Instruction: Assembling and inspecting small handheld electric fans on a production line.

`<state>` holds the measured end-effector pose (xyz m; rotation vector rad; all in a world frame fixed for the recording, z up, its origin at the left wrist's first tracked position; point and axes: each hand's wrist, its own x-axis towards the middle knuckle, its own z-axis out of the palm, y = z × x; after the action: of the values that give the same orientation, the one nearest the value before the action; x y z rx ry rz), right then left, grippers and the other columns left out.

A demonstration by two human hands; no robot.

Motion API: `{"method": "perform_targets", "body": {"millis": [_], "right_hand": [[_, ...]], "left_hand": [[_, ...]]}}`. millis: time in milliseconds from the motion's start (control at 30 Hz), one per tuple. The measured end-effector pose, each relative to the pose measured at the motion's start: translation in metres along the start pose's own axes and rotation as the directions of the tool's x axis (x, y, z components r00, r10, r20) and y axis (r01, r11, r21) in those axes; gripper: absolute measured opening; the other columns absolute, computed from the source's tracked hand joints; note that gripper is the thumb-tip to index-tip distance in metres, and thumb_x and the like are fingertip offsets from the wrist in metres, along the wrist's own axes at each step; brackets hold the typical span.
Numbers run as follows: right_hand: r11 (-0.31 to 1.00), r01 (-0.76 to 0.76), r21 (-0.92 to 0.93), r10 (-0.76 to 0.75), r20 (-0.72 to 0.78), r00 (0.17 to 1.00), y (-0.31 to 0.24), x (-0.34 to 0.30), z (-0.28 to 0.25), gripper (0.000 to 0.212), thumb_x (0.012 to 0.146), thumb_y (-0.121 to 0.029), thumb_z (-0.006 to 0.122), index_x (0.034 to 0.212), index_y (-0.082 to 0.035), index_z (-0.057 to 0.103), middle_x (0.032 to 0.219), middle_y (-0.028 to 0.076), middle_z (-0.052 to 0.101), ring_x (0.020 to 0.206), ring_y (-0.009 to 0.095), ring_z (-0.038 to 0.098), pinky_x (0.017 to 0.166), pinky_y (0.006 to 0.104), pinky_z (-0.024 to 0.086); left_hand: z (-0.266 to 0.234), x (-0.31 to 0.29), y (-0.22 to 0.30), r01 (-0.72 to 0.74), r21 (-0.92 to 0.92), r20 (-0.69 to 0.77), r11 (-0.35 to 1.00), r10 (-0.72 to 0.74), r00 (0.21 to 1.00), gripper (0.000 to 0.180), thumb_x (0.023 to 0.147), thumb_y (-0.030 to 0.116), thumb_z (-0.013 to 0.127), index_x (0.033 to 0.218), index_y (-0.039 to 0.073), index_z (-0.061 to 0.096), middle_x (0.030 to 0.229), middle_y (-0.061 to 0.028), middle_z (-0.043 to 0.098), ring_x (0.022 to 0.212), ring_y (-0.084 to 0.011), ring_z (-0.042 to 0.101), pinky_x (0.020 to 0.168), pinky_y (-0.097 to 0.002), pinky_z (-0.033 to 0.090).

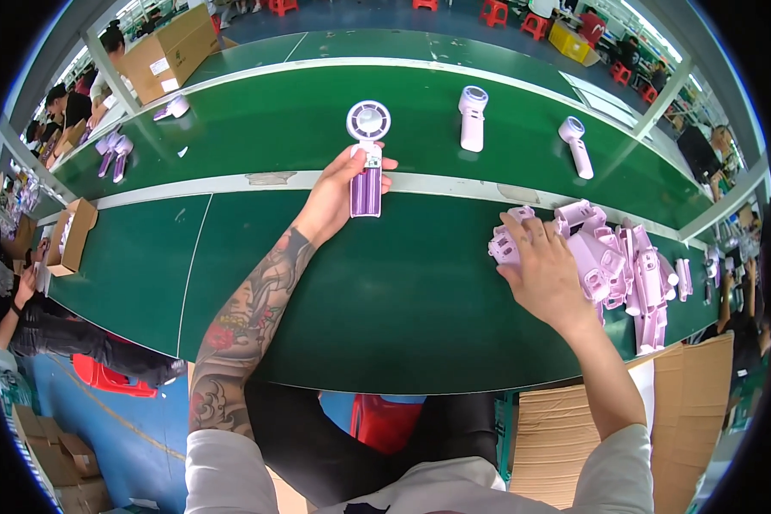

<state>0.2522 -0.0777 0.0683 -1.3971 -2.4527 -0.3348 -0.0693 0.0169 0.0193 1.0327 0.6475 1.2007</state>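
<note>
My left hand (335, 190) is closed round the handle of a small lilac handheld fan (367, 122). The fan is upright with its round head at the top. The handle's front is open, showing a purple inside (366, 193) and a small circuit board near the neck. My right hand (546, 267) is at the left edge of a heap of lilac plastic handle shells (612, 257). Its fingers curl over one lilac shell (503, 246), and its thumb lies beside it; the palm hides part of the heap.
On the raised green shelf stand a lilac fan (472, 118) and another fan (576, 147), with several more fans (116, 157) at the left. An open cardboard box (72, 237) sits on the left of the green table (385, 308). A person's hand (27, 283) is near that box.
</note>
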Motion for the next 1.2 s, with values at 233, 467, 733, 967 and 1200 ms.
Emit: {"method": "perform_targets", "body": {"millis": [233, 467, 733, 967, 1200], "right_hand": [[0.995, 0.035, -0.092, -0.028, 0.071, 0.997, -0.005, 0.0, 0.006, 0.054, 0.079, -0.009, 0.071, 0.131, -0.001, 0.055, 0.106, 0.017, 0.064, 0.098, 0.031, 0.064, 0.088, 0.0439, 0.051], [0.913, -0.064, 0.402, 0.037, 0.075, 0.996, -0.027, 0.025, 0.005, 0.045, 0.085, -0.004, 0.062, 0.13, -0.006, 0.058, 0.096, 0.015, 0.067, 0.083, 0.032, 0.066, 0.073, 0.0415, 0.054], [0.651, -0.094, 0.754, 0.098, 0.039, 0.994, -0.056, 0.066, 0.079, 0.041, 0.089, -0.011, 0.064, 0.129, -0.005, 0.056, 0.114, 0.018, 0.062, 0.096, 0.033, 0.065, 0.083, 0.0413, 0.053], [0.907, -0.066, 0.416, 0.124, -0.116, 0.985, -0.067, 0.072, 0.085, 0.042, 0.091, -0.017, 0.064, 0.13, -0.006, 0.055, 0.116, 0.017, 0.062, 0.105, 0.036, 0.061, 0.089, 0.04, 0.051], [0.072, -0.284, 0.956, 0.392, 0.234, 0.89, -0.051, 0.08, 0.087, 0.043, 0.094, -0.022, 0.066, 0.131, -0.005, 0.053, 0.101, 0.008, 0.064, 0.087, 0.021, 0.062, 0.076, 0.0336, 0.052]], "left_hand": [[-0.002, 0.0, 0.002, 0.001, 0.005, 0.003, 1.0, -0.001, 1.0, 0.043, 0.106, 0.033, 0.045, 0.139, 0.005, 0.046, 0.12, -0.0127, 0.063, 0.098, -0.0161, 0.065, 0.091, -0.0305, 0.054], [-0.004, -0.002, 0.003, 0.029, -0.015, 0.001, 0.999, -0.029, 1.0, 0.048, 0.105, 0.035, 0.045, 0.142, 0.005, 0.043, 0.124, -0.0143, 0.062, 0.102, -0.0182, 0.064, 0.094, -0.0327, 0.053], [-0.002, 0.0, 0.005, 0.025, -0.096, 0.079, 0.995, -0.017, 0.997, 0.048, 0.103, 0.028, 0.046, 0.145, 0.004, 0.04, 0.13, -0.0174, 0.059, 0.107, -0.0224, 0.064, 0.098, -0.0363, 0.051], [-0.002, -0.003, 0.004, 0.013, -0.028, 0.036, 1.0, -0.012, 0.999, 0.048, 0.105, 0.029, 0.044, 0.146, 0.004, 0.038, 0.131, -0.0174, 0.058, 0.109, -0.0228, 0.063, 0.098, -0.0374, 0.051], [0.014, -0.008, 0.003, 0.021, 0.035, 0.033, 0.999, -0.022, 0.999, 0.047, 0.107, 0.031, 0.04, 0.146, 0.004, 0.038, 0.132, -0.0158, 0.057, 0.111, -0.0223, 0.063, 0.099, -0.0377, 0.051]]}}
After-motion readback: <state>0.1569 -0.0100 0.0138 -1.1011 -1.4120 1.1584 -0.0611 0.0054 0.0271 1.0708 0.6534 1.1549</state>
